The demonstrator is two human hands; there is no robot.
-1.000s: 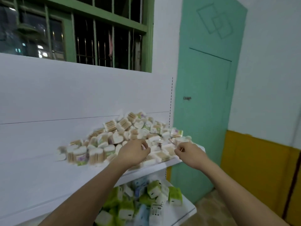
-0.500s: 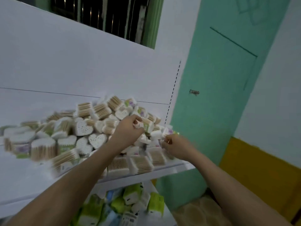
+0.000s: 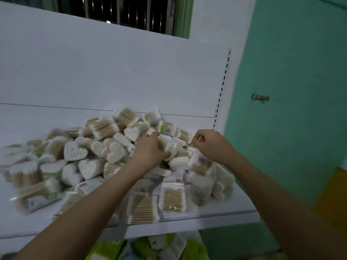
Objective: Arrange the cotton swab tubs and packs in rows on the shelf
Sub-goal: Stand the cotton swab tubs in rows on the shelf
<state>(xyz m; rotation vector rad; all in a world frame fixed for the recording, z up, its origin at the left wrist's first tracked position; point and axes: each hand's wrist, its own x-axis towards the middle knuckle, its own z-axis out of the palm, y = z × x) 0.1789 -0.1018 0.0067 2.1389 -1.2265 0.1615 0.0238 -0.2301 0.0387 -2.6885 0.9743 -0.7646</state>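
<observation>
Both hands have pushed deeper into the heap since the earlier frame, and my view has dropped closer to the shelf (image 3: 216, 211). My left hand (image 3: 150, 152) now lies on the crest of the pile with its fingers curled around a white swab tub (image 3: 167, 145); I judge this a grasp, though blur hides the exact contact. My right hand (image 3: 210, 145) sits just beside it at the pile's right edge, fingers clenched and pinching something small; I cannot tell which item. Cotton swab stock remains unsorted on the white shelf: heart-shaped tubs (image 3: 75, 152) lie tumbled at centre-left, flat packs (image 3: 173, 197) lie overlapping along the front edge. No row is formed. My finding is that the task is at its start, with both hands drawing the first items from the heap. Loose items near the front lip could slide off if the pile is disturbed. Green-wrapped goods (image 3: 110, 249) occupy the lower shelf.
</observation>
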